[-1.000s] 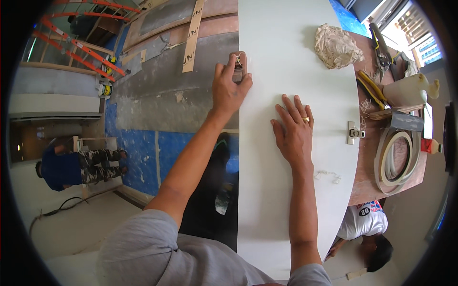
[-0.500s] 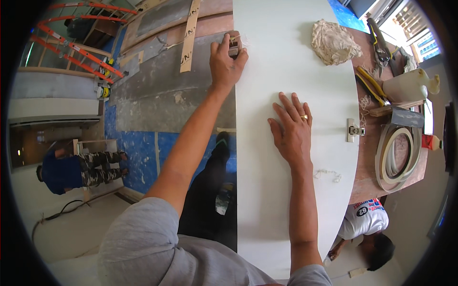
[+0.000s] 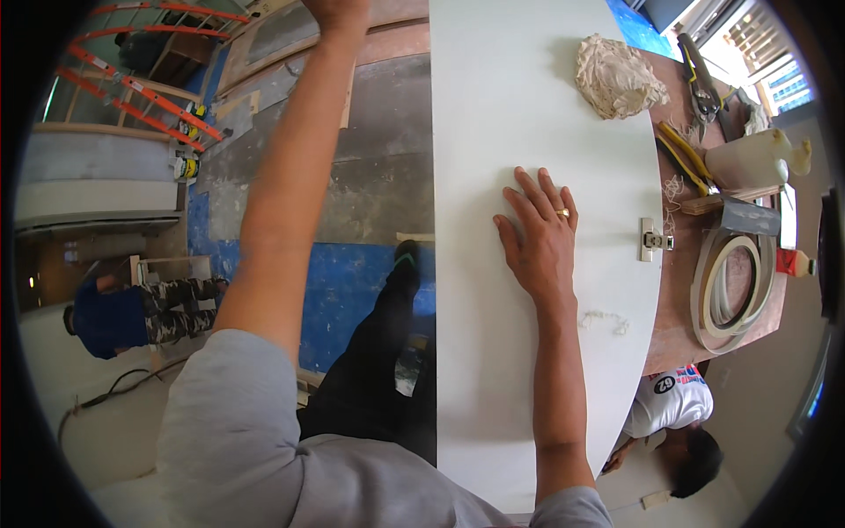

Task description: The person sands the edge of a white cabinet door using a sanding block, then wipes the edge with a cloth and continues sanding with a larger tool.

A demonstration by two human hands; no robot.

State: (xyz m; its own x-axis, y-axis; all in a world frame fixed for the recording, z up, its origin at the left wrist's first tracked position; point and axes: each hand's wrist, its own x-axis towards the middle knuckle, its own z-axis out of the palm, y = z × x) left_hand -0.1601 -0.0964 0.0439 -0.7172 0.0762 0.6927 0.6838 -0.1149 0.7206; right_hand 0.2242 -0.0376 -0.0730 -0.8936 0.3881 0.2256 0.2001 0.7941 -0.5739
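Note:
A long white panel [image 3: 493,370] lies in front of me, its straight left edge running away from my body. My right hand [image 3: 541,229], a ring on one finger, rests flat on the panel with the fingers spread. Reaching far forward past the panel's left side, my left hand [image 3: 339,11] is cut off by the top of the picture. Its fingers and anything in them are hidden. A metal cabinet hinge [image 3: 651,240] is fixed near the panel's right edge. Farther off, a crumpled beige rag [image 3: 619,77] lies on the panel.
On the brown worktable [image 3: 673,339] lie tin snips [image 3: 701,88], yellow-handled pliers [image 3: 687,160], a whitish container [image 3: 748,160] and coiled edge strips [image 3: 732,286]. One person [image 3: 673,405] is at the lower right, another [image 3: 110,317] at left. An orange ladder [image 3: 150,97] stands far left.
My left hand has moved forward and left from the panel's edge, out past the top of the picture, with the small dark tool it held no longer visible. My right hand stays put.

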